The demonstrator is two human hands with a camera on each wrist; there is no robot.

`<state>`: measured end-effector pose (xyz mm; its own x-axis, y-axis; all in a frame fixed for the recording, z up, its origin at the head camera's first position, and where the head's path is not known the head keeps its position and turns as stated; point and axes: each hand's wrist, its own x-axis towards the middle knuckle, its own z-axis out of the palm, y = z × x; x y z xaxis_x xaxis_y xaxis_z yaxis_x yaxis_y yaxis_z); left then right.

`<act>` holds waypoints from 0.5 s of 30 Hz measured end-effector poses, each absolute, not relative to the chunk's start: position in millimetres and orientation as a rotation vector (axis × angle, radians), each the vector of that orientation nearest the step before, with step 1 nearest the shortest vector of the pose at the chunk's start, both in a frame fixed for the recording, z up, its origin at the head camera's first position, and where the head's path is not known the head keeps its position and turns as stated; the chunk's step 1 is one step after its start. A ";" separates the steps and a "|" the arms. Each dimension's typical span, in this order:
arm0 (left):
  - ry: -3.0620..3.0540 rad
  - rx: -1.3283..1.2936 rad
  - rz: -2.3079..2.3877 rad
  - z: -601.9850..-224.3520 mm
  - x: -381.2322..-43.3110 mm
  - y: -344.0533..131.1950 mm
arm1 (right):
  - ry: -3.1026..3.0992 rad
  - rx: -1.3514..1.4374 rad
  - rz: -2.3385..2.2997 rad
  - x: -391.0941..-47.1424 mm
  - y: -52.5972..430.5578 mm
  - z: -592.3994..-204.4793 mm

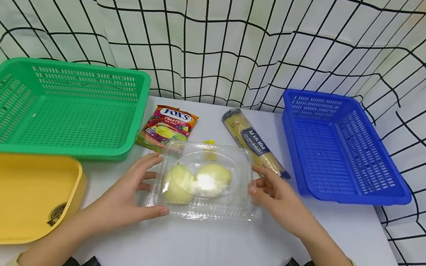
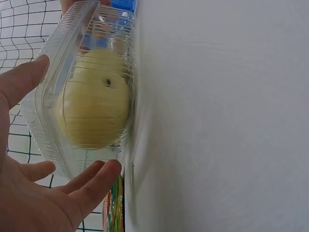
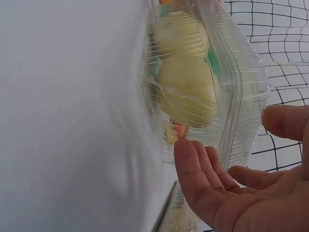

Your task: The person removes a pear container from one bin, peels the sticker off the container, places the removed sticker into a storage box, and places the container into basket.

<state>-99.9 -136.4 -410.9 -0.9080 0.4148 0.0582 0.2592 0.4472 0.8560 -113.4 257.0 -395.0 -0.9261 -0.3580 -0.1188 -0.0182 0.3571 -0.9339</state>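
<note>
A clear plastic clamshell box (image 1: pixel 239 182) with its lid down sits at the table's middle. Through it show two pale yellow-green round fruits (image 1: pixel 213 179), one with a dark dimple in the left wrist view. At the box's left side is my left hand (image 1: pixel 126 195), fingers spread, thumb by the near corner. My right hand (image 1: pixel 278 197) is at the opposite side, its fingers loosely bent and the thumb by the rim. In the right wrist view, the right fingertips (image 3: pixel 184 150) lie right beside the box wall. Neither hand is curled round the box.
Behind the box lie a Fox's candy bag (image 1: pixel 169 126), a small yellow wrapped piece (image 1: pixel 210 142) and a la sicilia pasta pack (image 1: pixel 254 141). Left stand a green basket (image 1: pixel 137 117) and a yellow tray (image 1: pixel 81 180); right, a blue basket (image 1: pixel 292 149). Black wire mesh (image 1: pixel 203 46) borders the table.
</note>
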 end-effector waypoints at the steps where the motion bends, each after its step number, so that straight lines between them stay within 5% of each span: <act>1: 2.534 0.586 1.451 -411.9 -99.6 -136.1 | 2.308 -0.324 -1.604 -113.0 257.0 -395.1; 15: 2.466 0.519 1.543 -417.1 -96.7 -134.9 | 2.208 -0.270 -1.713 -108.1 253.6 -390.6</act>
<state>-96.7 -134.9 -417.1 -0.9213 0.3880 0.0266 0.1937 0.3983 0.8966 -108.1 253.6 -390.6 -0.9268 -0.3470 -0.1438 0.0531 0.2581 -0.9647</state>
